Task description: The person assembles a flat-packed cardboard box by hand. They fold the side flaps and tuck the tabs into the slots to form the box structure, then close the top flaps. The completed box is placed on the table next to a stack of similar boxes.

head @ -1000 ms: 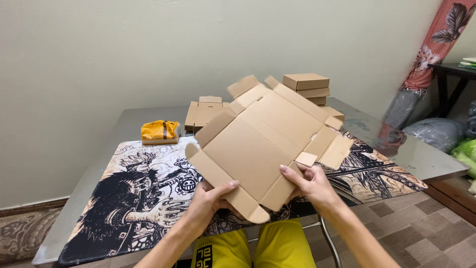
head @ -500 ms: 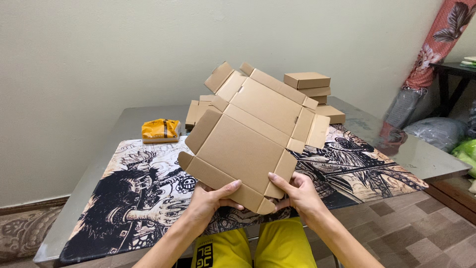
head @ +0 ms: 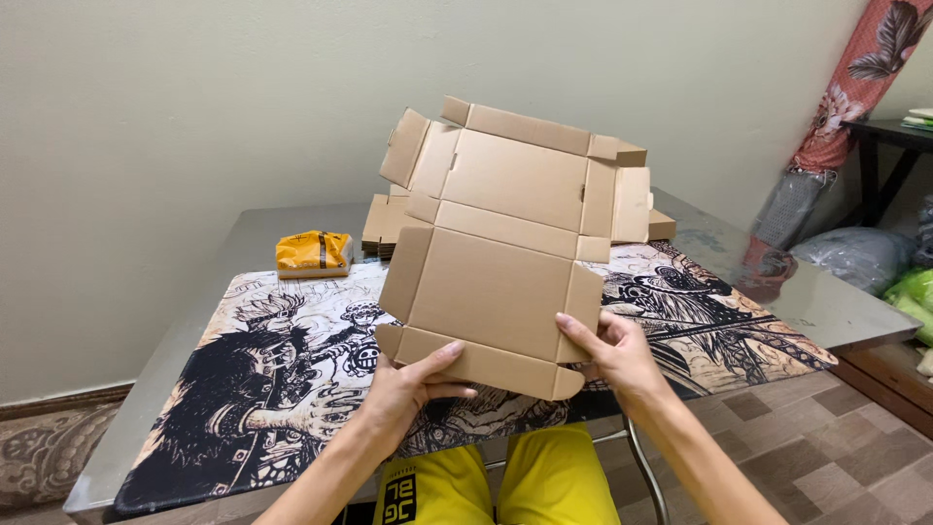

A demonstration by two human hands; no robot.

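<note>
A flat, unfolded brown cardboard box blank [head: 505, 253] is held nearly upright above the table's near edge, its flaps spread out. My left hand [head: 403, 389] grips its bottom flap at the lower left, thumb on the front. My right hand [head: 612, 355] pinches the lower right corner. Both hands hold the same sheet.
A grey table [head: 826, 311] carries a black-and-white illustrated mat [head: 253, 389]. A small yellow packet [head: 313, 253] lies at the back left. A stack of flat cardboard blanks [head: 379, 228] sits behind the held sheet. Bags [head: 855, 258] and a patterned curtain [head: 855, 87] are at the right.
The cardboard blank has been turned from lying tilted and diagonal to standing nearly upright and square to me. Both hands have shifted to its bottom edge.
</note>
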